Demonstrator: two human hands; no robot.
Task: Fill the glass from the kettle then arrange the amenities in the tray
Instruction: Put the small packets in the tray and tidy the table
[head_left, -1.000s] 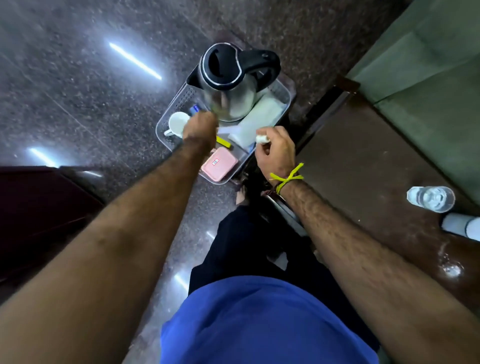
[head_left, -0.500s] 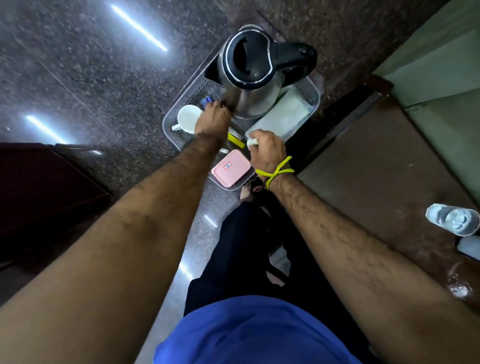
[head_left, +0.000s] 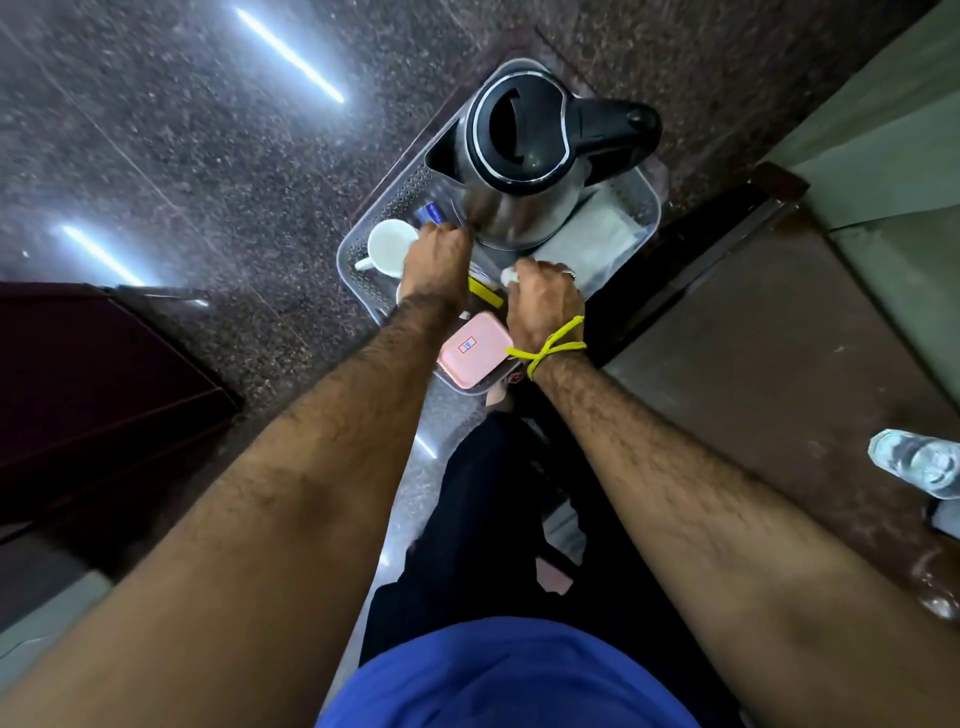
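Note:
A clear plastic tray (head_left: 363, 249) stands on the dark stone surface. In it are a steel kettle (head_left: 519, 145) with a black lid, a white cup (head_left: 388, 249), a blue sachet (head_left: 431, 213), a yellow item (head_left: 487, 292), a pink box (head_left: 470, 351) and a pale folded packet (head_left: 597, 239). My left hand (head_left: 436, 262) reaches down between the cup and the kettle's base, its fingertips hidden. My right hand (head_left: 545, 299) pinches a small white item (head_left: 509, 274) just above the tray, next to the yellow item. A glass (head_left: 917, 462) of water stands far right.
A brown table top (head_left: 753, 374) lies to the right, with wet spots near the glass. A dark red cabinet (head_left: 93, 374) stands at the left. My legs are directly below the tray's near edge. A green surface (head_left: 893, 156) is at the upper right.
My right hand carried the white item from the tray's near edge inward, beside the yellow item. My left hand stayed at the kettle's base. The camera came closer to the tray.

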